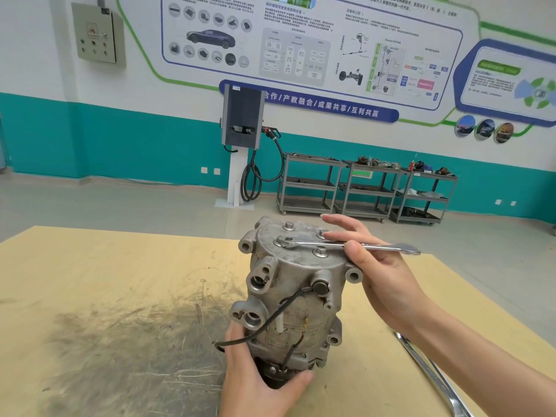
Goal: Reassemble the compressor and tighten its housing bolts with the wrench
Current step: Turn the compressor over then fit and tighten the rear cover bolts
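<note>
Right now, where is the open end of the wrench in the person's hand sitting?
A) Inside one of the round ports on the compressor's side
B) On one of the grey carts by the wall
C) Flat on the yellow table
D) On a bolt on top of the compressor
D: the right hand holds the wrench level across the top of the compressor, its open end fitted round the left bolt.

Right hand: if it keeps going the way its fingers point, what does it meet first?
The right hand grips the wrench, fingers pointing left across the compressor top. Going straight on, the fingertips would likely meet the bolt right by them first; depth is unclear, so they might pass just above it.
</note>
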Demonstrator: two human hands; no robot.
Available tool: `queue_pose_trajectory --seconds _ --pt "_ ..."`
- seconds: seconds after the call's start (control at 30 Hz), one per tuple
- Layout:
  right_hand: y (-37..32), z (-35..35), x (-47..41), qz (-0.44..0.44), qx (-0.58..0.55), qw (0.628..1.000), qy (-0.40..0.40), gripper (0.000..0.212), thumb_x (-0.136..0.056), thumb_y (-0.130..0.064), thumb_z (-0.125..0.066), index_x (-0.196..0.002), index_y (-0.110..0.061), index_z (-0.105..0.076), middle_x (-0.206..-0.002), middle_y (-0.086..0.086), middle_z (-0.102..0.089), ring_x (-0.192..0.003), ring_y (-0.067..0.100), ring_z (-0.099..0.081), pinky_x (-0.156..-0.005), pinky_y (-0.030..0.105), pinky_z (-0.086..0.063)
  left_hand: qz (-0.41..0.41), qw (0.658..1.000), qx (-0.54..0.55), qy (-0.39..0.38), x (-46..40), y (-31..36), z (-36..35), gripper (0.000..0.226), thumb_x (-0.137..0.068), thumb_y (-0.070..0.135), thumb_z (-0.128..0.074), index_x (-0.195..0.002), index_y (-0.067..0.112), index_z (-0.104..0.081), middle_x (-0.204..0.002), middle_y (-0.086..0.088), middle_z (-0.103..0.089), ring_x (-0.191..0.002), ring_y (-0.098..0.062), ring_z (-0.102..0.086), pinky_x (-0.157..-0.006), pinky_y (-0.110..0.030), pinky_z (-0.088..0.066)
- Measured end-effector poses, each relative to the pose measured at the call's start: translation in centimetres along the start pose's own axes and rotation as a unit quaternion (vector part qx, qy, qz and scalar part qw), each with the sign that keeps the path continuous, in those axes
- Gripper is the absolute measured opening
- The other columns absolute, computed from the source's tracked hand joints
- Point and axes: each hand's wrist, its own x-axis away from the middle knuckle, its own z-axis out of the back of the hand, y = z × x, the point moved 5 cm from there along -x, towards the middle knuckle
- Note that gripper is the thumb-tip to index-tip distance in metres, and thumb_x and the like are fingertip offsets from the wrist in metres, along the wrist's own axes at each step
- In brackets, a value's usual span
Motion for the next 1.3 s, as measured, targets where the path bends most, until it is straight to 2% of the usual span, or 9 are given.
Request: queue_pose_trajectory --seconds 0.23,0.37,0.5,0.63,0.9,0.97,1.1,1.2,1.3 --pt "0.1 -0.7 0.2 0.041 0.086 0.995 -0.005 0.028 -0.089 -0.045 -0.055 -0.105 -0.037 -0.076 -0.148 -0.018 -0.043 -0.143 0.018 -0.032 -0.114 0.058 -0.026 0.01 1.0 0.004 0.003 -0.1 -0.3 0.1 0.114 -0.032 0.059 -0.082 -0.128 0.052 -0.02 -0.13 0.031 -0.029 -0.108 0.038 -0.029 -0.081 0.008 -0.031" --pt "-1.9 -0.5 -0.4 0.113 0.256 0.96 -0.023 0.037 -0.092 -0.058 -0.047 -0.112 -0.038 -0.072 -0.14 -0.013 -0.05 -0.143 0.015 -0.028 -0.113 0.038 -0.022 0.008 1.0 -0.001 0.001 -0.1 -0.3 0.1 0.113 -0.033 0.06 -0.081 -0.128 0.051 -0.021 -0.131 0.03 -0.029 -0.109 0.038 -0.028 -0.081 0.009 -0.03" --pt "-3.2 -0.7 -0.2 0.084 0.244 0.965 -0.036 0.048 -0.091 -0.068 -0.039 -0.105 -0.039 -0.075 -0.1 -0.008 -0.061 -0.108 0.017 -0.052 -0.091 0.023 -0.038 0.017 1.0 -0.003 0.003 -0.1 -0.4 0.0 0.113 -0.032 0.06 -0.08 -0.127 0.053 -0.019 -0.128 0.032 -0.028 -0.105 0.041 -0.026 -0.078 0.011 -0.027" --pt "-4.3 -0.6 0.1 0.064 0.193 0.979 -0.008 0.029 -0.097 -0.047 -0.046 -0.089 -0.038 -0.072 -0.082 -0.008 -0.065 -0.081 -0.002 -0.059 -0.071 0.007 -0.044 -0.005 1.0 -0.004 -0.002 0.0 -0.1 -0.1 0.112 -0.035 0.057 -0.08 -0.129 0.05 -0.021 -0.131 0.028 -0.032 -0.111 0.037 -0.03 -0.082 0.01 -0.027" --pt "-5.6 -1.6 0.0 0.061 0.123 0.99 0.039 0.023 -0.082 -0.037 -0.061 -0.085 -0.019 -0.074 -0.073 -0.001 -0.074 -0.078 0.004 -0.068 -0.072 0.008 -0.047 0.007 1.0 -0.002 -0.003 -0.1 -0.5 -0.2 0.113 -0.034 0.056 -0.084 -0.128 0.053 -0.021 -0.13 0.03 -0.033 -0.111 0.034 -0.035 -0.082 0.008 -0.032" --pt "-5.7 -1.7 0.1 0.058 0.113 0.99 0.055 0.026 -0.078 -0.037 -0.062 -0.086 -0.016 -0.074 -0.074 0.001 -0.075 -0.075 0.005 -0.069 -0.068 0.007 -0.047 0.025 1.0 0.004 -0.017 0.0 -1.2 0.0 0.115 -0.035 0.055 -0.084 -0.131 0.05 -0.021 -0.135 0.028 -0.032 -0.118 0.025 -0.039 -0.091 0.001 -0.034" --pt "-4.6 -1.4 -0.4 0.003 0.068 0.994 0.087 0.027 -0.074 -0.043 -0.061 -0.078 -0.021 -0.077 -0.074 -0.001 -0.075 -0.07 0.001 -0.067 -0.063 0.007 -0.047 0.068 0.99 -0.049 -0.111 0.2 -2.5 0.3 0.129 -0.057 0.062 -0.079 -0.152 0.016 -0.005 -0.154 -0.005 -0.021 -0.144 -0.022 -0.031 -0.107 -0.019 -0.03" --pt "-3.3 -0.9 -1.1 -0.055 0.054 0.992 0.096 0.032 -0.072 -0.052 -0.057 -0.069 -0.027 -0.078 -0.078 -0.011 -0.073 -0.071 -0.007 -0.063 -0.061 0.004 -0.045 0.045 0.994 -0.028 -0.093 -0.1 -1.2 0.1 0.123 -0.051 0.06 -0.081 -0.147 0.024 -0.011 -0.147 0.009 -0.025 -0.139 0.002 -0.034 -0.096 -0.001 -0.027" --pt "-2.1 -0.6 -1.9 -0.11 0.038 0.989 0.092 0.036 -0.069 -0.057 -0.059 -0.069 -0.026 -0.077 -0.081 -0.001 -0.071 -0.077 0.003 -0.065 -0.071 0.017 -0.048 0.009 0.999 0.017 -0.027 -0.2 0.1 -0.2 0.114 -0.035 0.048 -0.087 -0.131 0.044 -0.025 -0.133 0.023 -0.034 -0.112 0.032 -0.037 -0.083 0.007 -0.033"
